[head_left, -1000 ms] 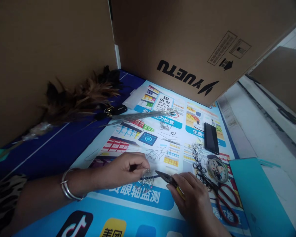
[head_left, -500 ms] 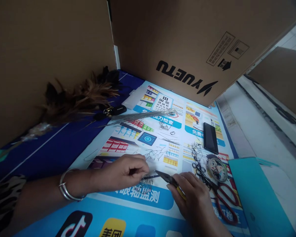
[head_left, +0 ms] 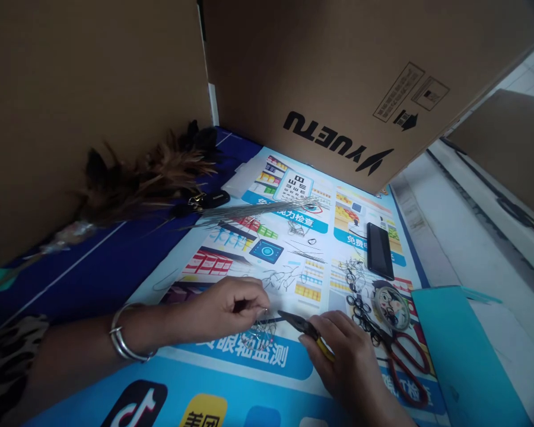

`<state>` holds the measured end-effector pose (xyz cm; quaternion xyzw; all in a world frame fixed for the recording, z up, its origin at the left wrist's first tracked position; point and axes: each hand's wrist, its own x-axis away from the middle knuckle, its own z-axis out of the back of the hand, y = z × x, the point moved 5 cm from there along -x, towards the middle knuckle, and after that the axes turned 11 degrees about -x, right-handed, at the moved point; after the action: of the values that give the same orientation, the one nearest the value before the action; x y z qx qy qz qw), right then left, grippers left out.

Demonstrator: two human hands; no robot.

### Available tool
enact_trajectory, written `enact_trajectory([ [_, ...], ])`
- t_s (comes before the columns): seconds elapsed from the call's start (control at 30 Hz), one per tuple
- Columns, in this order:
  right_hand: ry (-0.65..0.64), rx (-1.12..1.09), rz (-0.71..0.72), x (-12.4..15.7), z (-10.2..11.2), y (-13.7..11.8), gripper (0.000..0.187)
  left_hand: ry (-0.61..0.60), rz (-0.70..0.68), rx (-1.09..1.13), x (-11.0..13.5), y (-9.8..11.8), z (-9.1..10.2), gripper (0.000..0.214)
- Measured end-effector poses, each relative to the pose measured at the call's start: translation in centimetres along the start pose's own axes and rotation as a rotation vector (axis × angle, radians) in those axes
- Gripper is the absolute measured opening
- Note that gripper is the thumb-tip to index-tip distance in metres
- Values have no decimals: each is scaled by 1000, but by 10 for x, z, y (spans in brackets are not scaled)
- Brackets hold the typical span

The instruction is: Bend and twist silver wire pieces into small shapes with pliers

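Note:
My left hand [head_left: 225, 308], with silver bangles on the wrist, is pinched on a small bent wire piece [head_left: 263, 323] above a heap of like pieces on the printed poster [head_left: 231, 367]. My right hand [head_left: 347, 362] grips yellow-handled pliers [head_left: 300, 324], whose dark jaws point left towards that wire, very close to my left fingertips.
A bundle of long straight wires [head_left: 258, 209], a black phone [head_left: 380, 250], small black rings [head_left: 360, 302], a round tin [head_left: 391, 299], red-handled scissors [head_left: 404, 362] and a teal folder [head_left: 463, 356] lie around. A feather duster [head_left: 133, 184] and keys [head_left: 204, 200] lie left. Cardboard boxes [head_left: 338, 77] wall the back.
Almost nothing differs. My hands stay together over the wire heap; the pliers' jaws have shifted slightly closer to my left fingertips.

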<state>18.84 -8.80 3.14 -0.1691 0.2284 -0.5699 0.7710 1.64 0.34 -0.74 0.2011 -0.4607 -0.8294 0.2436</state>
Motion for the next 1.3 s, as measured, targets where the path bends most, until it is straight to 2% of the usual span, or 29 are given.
enact_trajectory([
  [0.17, -44, 16, -14, -1, -5, 7, 13, -21, -70, 29, 2, 1, 5, 19],
  [0.3, -66, 27, 2, -2, -7, 7, 13, -156, -166, 73, 6, 9, 11, 20],
  [0.43, -139, 59, -19, -2, -11, 5, 13, -243, -145, 72, 12, 11, 16, 21],
  [0.57, -212, 116, -2, -2, -16, -1, 12, -371, -156, 58, 18, 9, 11, 28],
  [0.7, -227, 210, 67, -5, -22, -13, 10, -458, -181, 30, 20, 8, 7, 32],
  [0.83, -223, 380, 142, -6, -29, -22, 12, -456, -218, 10, 18, 10, 7, 32],
  [0.93, -231, 509, 186, -5, -34, -26, 21, -443, -232, 5, 16, 10, 6, 30],
  [1.03, -216, 550, 220, -4, -37, -27, 25, -423, -242, -7, 16, 9, 5, 32],
  [1.13, -178, 499, 202, -4, -38, -23, 18, -398, -246, -19, 16, 8, 5, 31],
  [1.2, -166, 407, 148, -5, -38, -17, 11, -388, -241, -30, 15, 7, 4, 29],
  [1.3, -134, 240, 53, -7, -33, -7, 12, -366, -234, -54, 14, 7, 4, 28],
])
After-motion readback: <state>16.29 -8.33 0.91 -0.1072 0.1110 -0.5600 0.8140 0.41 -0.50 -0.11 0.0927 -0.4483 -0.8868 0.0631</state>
